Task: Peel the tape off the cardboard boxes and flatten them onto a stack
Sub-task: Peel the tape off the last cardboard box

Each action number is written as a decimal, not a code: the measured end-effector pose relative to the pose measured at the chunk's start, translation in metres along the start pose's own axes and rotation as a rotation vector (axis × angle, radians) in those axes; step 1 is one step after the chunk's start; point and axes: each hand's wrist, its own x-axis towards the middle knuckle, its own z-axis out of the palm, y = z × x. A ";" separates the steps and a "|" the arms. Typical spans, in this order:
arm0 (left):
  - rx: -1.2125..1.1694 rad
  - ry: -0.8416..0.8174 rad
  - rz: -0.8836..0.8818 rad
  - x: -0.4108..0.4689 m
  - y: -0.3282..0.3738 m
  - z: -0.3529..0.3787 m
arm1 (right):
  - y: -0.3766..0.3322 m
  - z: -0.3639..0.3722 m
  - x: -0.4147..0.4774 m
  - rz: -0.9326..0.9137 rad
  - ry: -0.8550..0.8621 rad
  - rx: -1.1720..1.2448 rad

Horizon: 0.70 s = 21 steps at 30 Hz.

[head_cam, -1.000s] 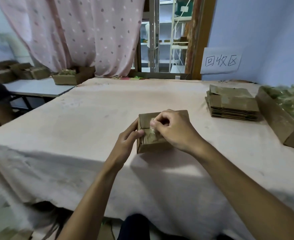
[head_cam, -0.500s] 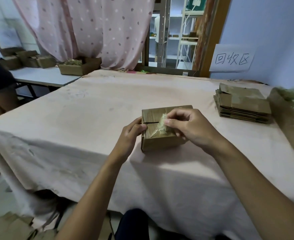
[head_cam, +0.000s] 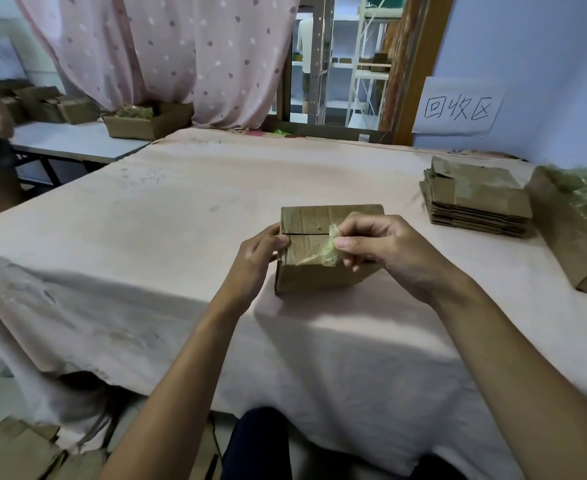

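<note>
Head view, near to far from the cardboard box (head_cam: 314,251): resting on the pink-clothed table (head_cam: 146,237), square to the near edge, top flaps closed with the seam running left to right. Left hand (head_cam: 255,259) bracing the box's left end, thumb lying on the top face, fingers curled round the side. Right hand (head_cam: 385,249) covering the box's right end, thumb and forefinger pinching a crumpled strip of clear tape (head_cam: 328,249), one end lifting off the top, the other end clinging to the near top edge. Beyond and right of the box, well apart: stack of flattened boxes (head_cam: 475,202) sitting on the same cloth. Right again of that stack, just beside it: open carton (head_cam: 569,237) holding a blurred mass of crumpled greenish tape. Behind the stack, on the blue wall: paper sign (head_cam: 458,107) bearing handwritten characters. Far left of the box: second table (head_cam: 73,142) carrying more brown cartons, spotted pink curtain (head_cam: 167,53) hanging behind.
</note>
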 end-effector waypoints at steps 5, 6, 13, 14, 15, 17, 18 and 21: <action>0.024 0.014 -0.048 0.003 0.000 0.001 | 0.003 -0.002 0.000 0.011 0.111 -0.063; 0.035 0.018 -0.068 0.005 0.000 0.001 | 0.005 -0.001 0.002 -0.004 0.179 -0.149; 0.049 0.060 -0.146 0.017 -0.001 0.004 | 0.015 0.008 0.010 -0.161 0.506 -0.740; 0.054 0.063 -0.153 0.017 -0.001 0.004 | 0.014 0.010 0.009 -0.213 0.529 -0.813; 0.057 0.066 -0.161 0.018 0.000 0.004 | 0.014 0.014 0.009 -0.289 0.544 -0.865; 0.068 0.073 -0.176 0.017 0.002 0.005 | 0.015 0.021 0.008 -0.445 0.556 -0.925; 0.074 0.075 -0.180 0.017 0.003 0.005 | 0.016 0.024 0.008 -0.489 0.562 -0.935; 0.073 0.067 -0.190 0.016 0.004 0.005 | 0.019 0.026 0.009 -0.478 0.523 -0.848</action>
